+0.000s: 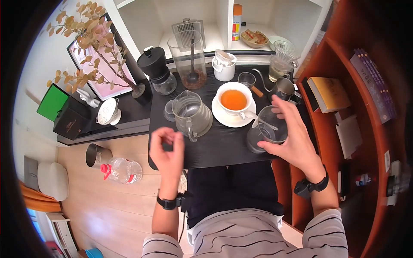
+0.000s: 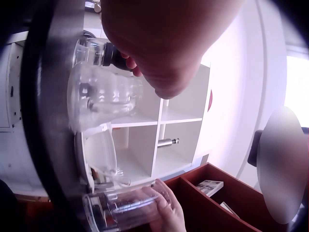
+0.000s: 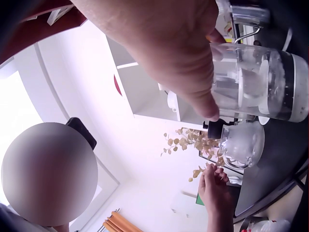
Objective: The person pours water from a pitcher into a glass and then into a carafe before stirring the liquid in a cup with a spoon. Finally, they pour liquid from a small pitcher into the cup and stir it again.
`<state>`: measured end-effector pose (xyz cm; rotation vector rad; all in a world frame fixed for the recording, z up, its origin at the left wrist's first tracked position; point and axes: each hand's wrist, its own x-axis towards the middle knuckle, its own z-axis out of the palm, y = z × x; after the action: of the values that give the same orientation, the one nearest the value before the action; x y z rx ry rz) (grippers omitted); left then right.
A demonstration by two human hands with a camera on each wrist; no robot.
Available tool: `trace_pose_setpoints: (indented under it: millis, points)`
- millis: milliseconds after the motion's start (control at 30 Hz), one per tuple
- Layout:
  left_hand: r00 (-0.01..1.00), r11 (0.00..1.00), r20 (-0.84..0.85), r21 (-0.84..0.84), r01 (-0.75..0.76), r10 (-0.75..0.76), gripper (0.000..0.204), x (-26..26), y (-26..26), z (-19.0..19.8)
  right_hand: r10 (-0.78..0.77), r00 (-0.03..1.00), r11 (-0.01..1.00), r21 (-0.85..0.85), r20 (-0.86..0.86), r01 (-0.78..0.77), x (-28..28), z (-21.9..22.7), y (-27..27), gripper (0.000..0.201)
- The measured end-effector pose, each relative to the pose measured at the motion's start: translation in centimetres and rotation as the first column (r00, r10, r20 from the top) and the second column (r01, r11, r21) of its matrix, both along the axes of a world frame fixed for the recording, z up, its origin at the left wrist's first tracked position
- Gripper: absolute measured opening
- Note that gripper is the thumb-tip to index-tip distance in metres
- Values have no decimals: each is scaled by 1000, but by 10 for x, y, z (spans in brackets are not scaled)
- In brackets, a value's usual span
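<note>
Fingers of the left grip are held loosely curled just beside the glass pitcher, a white cup is set on its saucer farther right, and a clear glass jar, stood on the table, is clasped between the right grip's thumb and fingers.

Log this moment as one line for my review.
right hand: grips glass | left hand: near jug, holding nothing | cup: on saucer, amber drink inside
</note>
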<state>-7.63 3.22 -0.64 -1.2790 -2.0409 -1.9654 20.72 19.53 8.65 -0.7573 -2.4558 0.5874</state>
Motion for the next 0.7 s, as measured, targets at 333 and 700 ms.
trace_pose_setpoints:
  millis: [333, 700]
  points:
    - [965, 980, -256, -175, -95, 48, 24, 30, 10, -17, -105, 828, 965, -257, -551, -49, 1, -126, 1, 128]
    - [981, 979, -173, -169, -116, 87, 10, 14, 3, -26, -158, 828, 923, -377, -537, -69, 0, -133, 0, 124]
